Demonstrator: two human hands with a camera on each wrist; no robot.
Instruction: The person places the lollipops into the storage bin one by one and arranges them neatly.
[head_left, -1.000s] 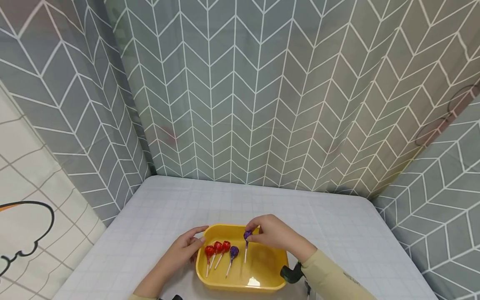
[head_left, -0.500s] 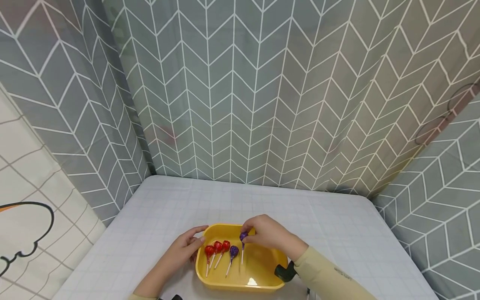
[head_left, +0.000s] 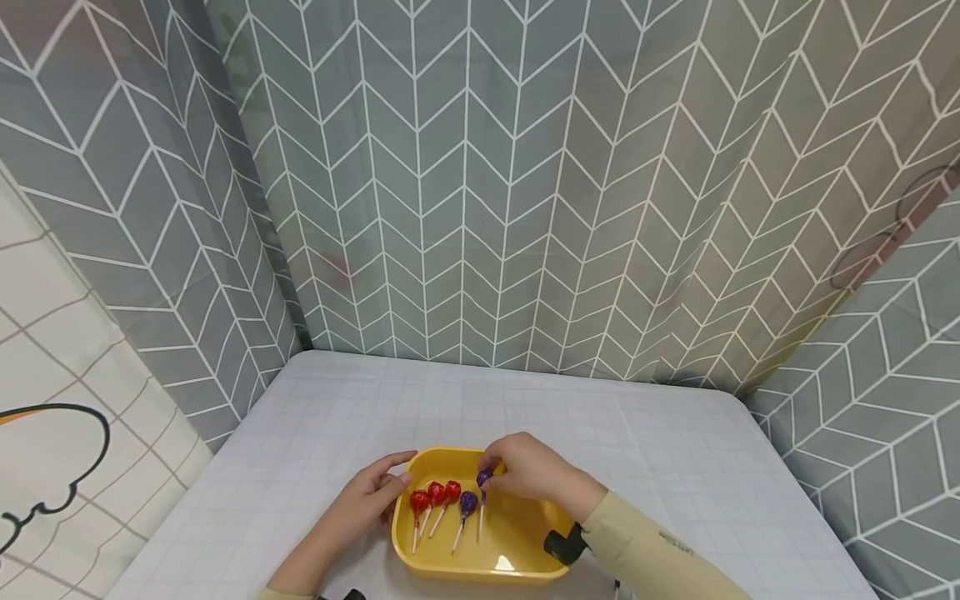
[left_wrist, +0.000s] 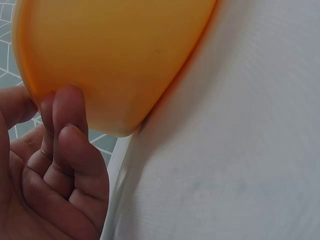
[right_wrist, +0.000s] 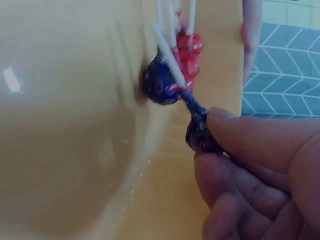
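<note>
My right hand (head_left: 531,472) pinches a purple-wrapped lollipop (right_wrist: 199,131) by its candy head between thumb and finger, over the yellow tray (head_left: 525,537). Its white stick points down toward the person in the head view. Just left of it lies a second purple lollipop (head_left: 468,503). Farther left in the tray are three red lollipops (head_left: 419,502), side by side with their sticks toward the front. At the tray's left end my left hand (head_left: 369,498) holds the rim, thumb at the edge and other fingers against the outer wall, as the left wrist view shows.
The tray stands near the front of a table with a white checked cloth (head_left: 645,450). Grey curtains (head_left: 480,208) with a white chevron pattern hang behind and at both sides. A dark wrist device (head_left: 566,543) sits by the right forearm, over the tray's right edge.
My right hand has moved left with the purple lollipop, bringing it closer to the other purple one, and lowered it slightly. The left hand and the tray have stayed in place.
</note>
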